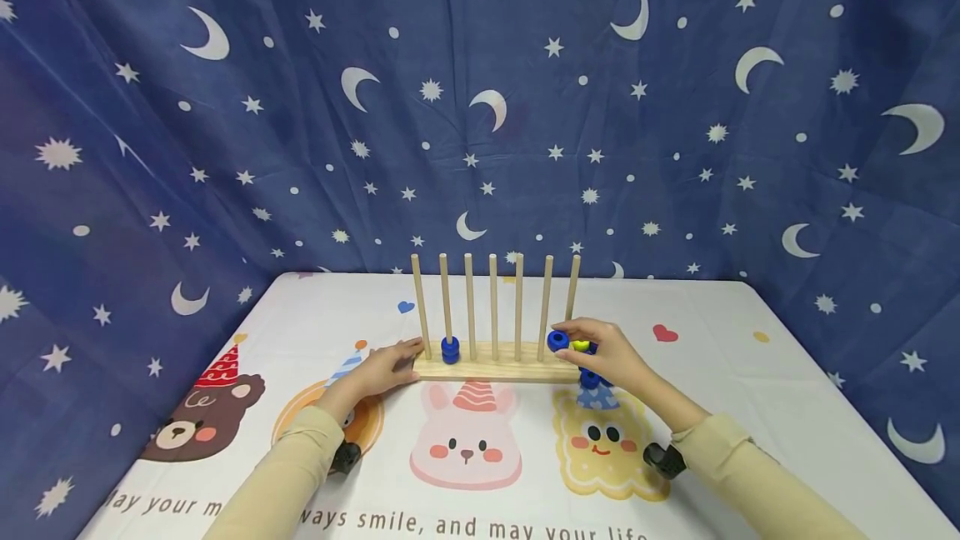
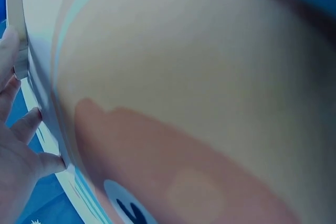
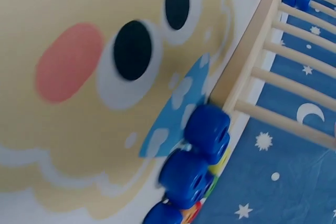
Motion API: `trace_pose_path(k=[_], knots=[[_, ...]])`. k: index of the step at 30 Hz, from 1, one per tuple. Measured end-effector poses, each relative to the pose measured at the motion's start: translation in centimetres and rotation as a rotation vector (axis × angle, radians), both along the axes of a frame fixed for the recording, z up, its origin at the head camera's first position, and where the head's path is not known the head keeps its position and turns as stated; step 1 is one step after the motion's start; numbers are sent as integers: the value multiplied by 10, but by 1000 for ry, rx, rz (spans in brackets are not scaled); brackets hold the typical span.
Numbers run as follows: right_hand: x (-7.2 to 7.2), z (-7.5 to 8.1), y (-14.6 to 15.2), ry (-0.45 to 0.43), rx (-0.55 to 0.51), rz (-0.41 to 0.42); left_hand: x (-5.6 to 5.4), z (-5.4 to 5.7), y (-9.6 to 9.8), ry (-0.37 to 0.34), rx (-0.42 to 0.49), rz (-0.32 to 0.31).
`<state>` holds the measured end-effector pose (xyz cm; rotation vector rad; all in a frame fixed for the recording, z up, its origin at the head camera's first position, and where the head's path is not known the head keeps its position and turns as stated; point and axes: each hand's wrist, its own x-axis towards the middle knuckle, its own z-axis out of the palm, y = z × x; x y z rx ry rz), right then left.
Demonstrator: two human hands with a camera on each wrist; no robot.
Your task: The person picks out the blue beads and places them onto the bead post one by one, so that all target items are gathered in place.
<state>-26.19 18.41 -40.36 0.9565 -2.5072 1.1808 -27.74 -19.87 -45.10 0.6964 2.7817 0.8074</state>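
Note:
A wooden peg rack [image 1: 487,371] with several upright pegs stands on the table. Its second peg from the left carries two blue beads [image 1: 450,350]. My left hand [image 1: 382,369] grips the rack's left end, thumb at the front and index finger round the end; its other fingers are spread against the table in the left wrist view. My right hand [image 1: 609,350] pinches a blue bead [image 1: 557,341] between thumb and fingers, its hole facing me, in front of the rightmost pegs. Beneath that hand lie loose blue beads [image 3: 184,174], partly hidden in the head view.
Among the loose beads by the rack's right end are a yellow bead [image 1: 581,346] and parts of green, orange and red ones. A white tablecloth [image 1: 750,373] with cartoon prints covers the table. Behind hangs a dark blue curtain [image 1: 480,165] with moons and stars.

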Motion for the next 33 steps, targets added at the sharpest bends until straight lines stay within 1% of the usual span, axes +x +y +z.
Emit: trace_pose_path(k=[5, 10, 15, 22, 25, 31, 33], knots=[[-1, 2, -9, 27, 15, -7, 3, 2, 1, -6, 7, 10], [-4, 5, -18, 22, -1, 6, 5, 3, 2, -20, 14, 15], [-4, 13, -28, 49, -21, 22, 5, 4, 2, -13, 19, 6], [-9, 22, -40, 117, -73, 89, 5, 4, 3, -16, 11, 4], [-10, 28, -46, 142, -88, 104, 5, 4, 3, -18, 8, 9], [-10, 40, -58, 152, -83, 108, 3, 2, 2, -12, 3, -1], [-10, 44, -62, 153, -88, 123, 2, 2, 1, -8, -5, 1]])
